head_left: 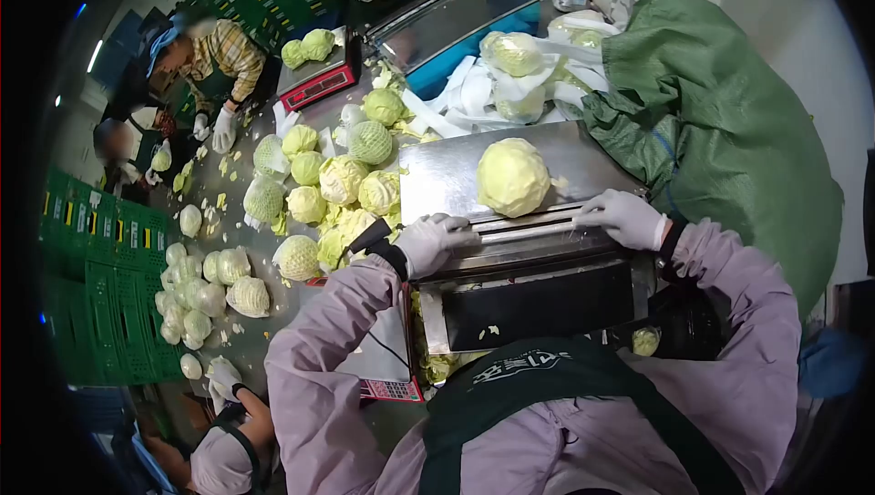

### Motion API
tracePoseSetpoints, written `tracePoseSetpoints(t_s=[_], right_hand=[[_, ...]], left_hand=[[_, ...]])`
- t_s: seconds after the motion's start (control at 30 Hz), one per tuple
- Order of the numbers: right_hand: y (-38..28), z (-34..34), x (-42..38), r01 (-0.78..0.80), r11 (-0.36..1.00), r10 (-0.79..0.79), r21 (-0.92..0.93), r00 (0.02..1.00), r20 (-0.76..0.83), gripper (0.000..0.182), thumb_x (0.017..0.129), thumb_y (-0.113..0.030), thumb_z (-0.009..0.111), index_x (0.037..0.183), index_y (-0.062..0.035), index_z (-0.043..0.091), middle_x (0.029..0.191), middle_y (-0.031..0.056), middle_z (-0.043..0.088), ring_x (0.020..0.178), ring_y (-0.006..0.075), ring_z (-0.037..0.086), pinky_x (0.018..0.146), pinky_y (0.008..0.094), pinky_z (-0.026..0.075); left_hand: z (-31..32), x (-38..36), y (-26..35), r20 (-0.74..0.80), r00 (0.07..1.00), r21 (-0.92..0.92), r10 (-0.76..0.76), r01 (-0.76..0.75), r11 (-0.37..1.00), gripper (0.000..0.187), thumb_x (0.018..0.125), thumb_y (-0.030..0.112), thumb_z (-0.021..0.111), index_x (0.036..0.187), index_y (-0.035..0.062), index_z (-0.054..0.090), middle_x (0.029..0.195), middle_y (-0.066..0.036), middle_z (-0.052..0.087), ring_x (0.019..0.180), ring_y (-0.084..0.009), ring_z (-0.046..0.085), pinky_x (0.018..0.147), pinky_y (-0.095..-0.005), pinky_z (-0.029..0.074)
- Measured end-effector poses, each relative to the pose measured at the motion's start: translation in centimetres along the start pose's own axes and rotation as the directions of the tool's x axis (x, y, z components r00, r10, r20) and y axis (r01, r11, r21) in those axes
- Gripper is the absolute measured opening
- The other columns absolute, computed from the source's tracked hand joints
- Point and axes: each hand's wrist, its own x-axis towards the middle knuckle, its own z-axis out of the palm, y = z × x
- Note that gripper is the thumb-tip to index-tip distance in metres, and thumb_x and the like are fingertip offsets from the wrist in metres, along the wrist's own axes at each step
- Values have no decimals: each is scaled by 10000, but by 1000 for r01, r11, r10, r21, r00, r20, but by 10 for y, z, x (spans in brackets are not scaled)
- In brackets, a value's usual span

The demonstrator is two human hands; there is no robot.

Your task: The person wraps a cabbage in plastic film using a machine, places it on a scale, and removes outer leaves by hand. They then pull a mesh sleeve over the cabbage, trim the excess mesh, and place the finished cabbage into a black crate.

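While the broad grey surface (241,340) stretches away under scattered leaf scraps, a bulging green sack (747,121) stands along the right of the work area. Smaller than the sack, a metal stand (437,167) with a flat plate and a dark lower panel sits directly before the person. To its left lies a heap of pale cabbages, some bare and some in white netting, such as the netted cabbage (369,142).

Both hands, gloved in white, rest at the near edge of the plate: the left hand (433,244) and the right hand (624,219) have their fingers drawn together, though I cannot tell whether either grips anything. One bare cabbage (512,178) sits on the plate just beyond them. Smallest is a thin pale strip (527,231) spanning the gap between the hands, perhaps the edge of clear film.

The step in hand looks like taking up that edge; the next move would call for a secure hold at both ends and even tension.
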Motion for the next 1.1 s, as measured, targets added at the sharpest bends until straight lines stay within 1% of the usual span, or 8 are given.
tracePoseSetpoints(t_s=[0.07,0.23,0.47,0.6,0.77,0.87,1.0,1.1], right_hand=[[8,-2,-5,185,950,-96,-253,941,325,392,765,-57,607,1129,-195,652,1073,39,627,1017,286,562,839,389,461],[24,16,-6,265,951,-219,-158,941,257,298,755,-73,619,1037,-163,654,1051,62,624,990,283,569,811,393,466],[2,3,5,-299,954,283,31,929,240,170,765,-90,567,911,-67,651,835,152,635,876,345,617,801,426,481],[-12,16,51,-249,860,392,445,881,-265,204,793,-111,622,981,-40,654,894,158,665,846,280,649,785,367,499],[45,14,80,-605,702,589,376,790,170,565,785,-89,680,1311,-50,477,999,177,639,879,222,636,772,338,502],[63,-1,65,-594,798,403,-104,653,-641,632,730,15,612,1334,-83,458,1185,195,581,1090,380,536,961,401,441],[27,-18,22,-23,986,8,-165,996,-86,523,722,-38,641,1230,-153,589,1248,111,548,1150,326,504,952,411,443],[21,-5,-2,171,956,-100,-239,954,284,440,740,-59,628,1142,-238,656,1196,41,578,1088,253,541,875,370,460]], left_hand=[[18,-7,-3,-12,1000,276,9,-5,961,303,815,190,627,1103,274,667,1219,-11,577,1128,-205,522,891,-412,443],[37,8,1,-142,990,52,9,-2,999,177,820,176,634,993,169,674,1137,-26,635,1041,-250,575,866,-394,472],[43,-16,25,-277,912,-297,-301,217,930,82,834,92,627,905,83,667,1017,-63,675,1025,-273,604,912,-378,473],[44,-5,21,-212,903,-357,-374,285,890,104,850,91,611,928,88,681,985,-74,678,1005,-266,614,895,-365,480],[41,-10,23,-191,893,-377,-408,317,870,127,870,107,606,959,95,695,992,-86,683,983,-270,632,876,-348,491],[40,-11,24,-174,885,-405,-433,336,850,138,864,137,611,958,64,681,1003,-117,676,986,-293,614,883,-370,483],[43,-8,21,-166,866,-427,-472,368,826,131,867,141,609,942,65,685,996,-103,686,984,-286,616,881,-368,485],[47,-6,18,-173,851,-423,-496,390,818,123,864,138,610,933,74,689,979,-88,693,972,-281,617,878,-367,485]])
